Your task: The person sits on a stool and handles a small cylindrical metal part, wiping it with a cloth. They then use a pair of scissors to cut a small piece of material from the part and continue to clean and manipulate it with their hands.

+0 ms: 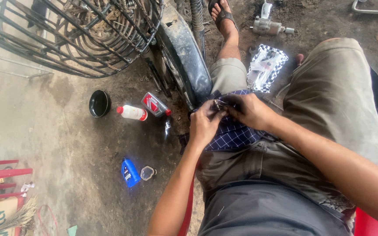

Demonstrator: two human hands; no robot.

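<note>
Pinched together at the fingertips: left hand [204,123] and right hand [249,111], both closed on a small metal part [219,104] (too small to tell its kind). Held above a blue checked cloth [232,133] spread over the lap, between the knees. Just beyond the hands, a dusty black motorcycle mudguard [188,57], with a wire basket [79,32] to its left. Lying on the knee beyond the right hand, a torn silvery checkered packet [265,66]. Down on the stained concrete floor [66,144]: a black bowl [99,103], a white bottle with red cap [132,112], a grey and red bottle [155,105], a blue bottle [130,172]. Further off by the sandalled foot [222,18], a grey metal engine piece [267,26].
</note>
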